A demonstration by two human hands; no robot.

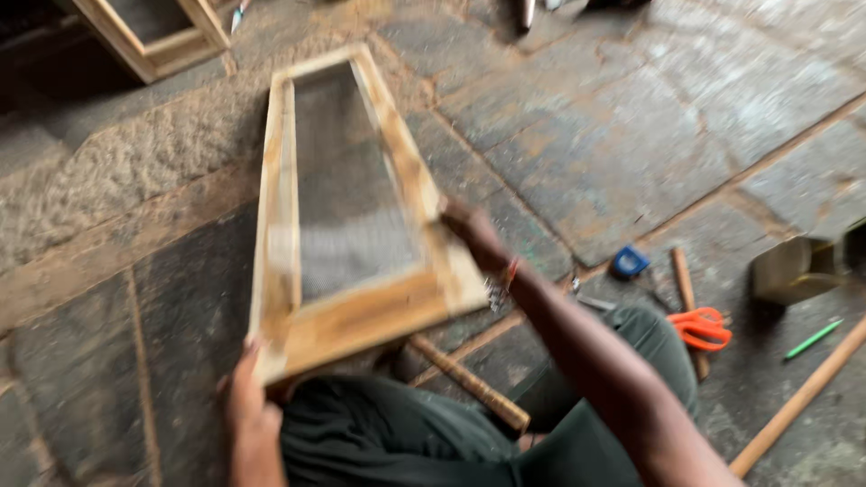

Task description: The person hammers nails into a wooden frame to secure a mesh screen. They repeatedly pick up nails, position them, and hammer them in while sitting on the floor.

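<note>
A long wooden frame [361, 311] with a grey wire mesh panel [347, 207] is held tilted over my lap, its far end reaching toward the stone floor. My left hand [245, 397] grips the frame's near left corner from below. My right hand [474, 230] holds the frame's right rail, about a third of the way up. The picture is blurred by motion.
A wooden stick [469, 383] lies under the frame by my knee. Orange scissors [702, 326], a blue tape measure [629, 261], a hammer handle [684, 284], a green pencil [812, 339] and a long pole [798, 401] lie at the right. Another wooden frame [153, 36] stands far left.
</note>
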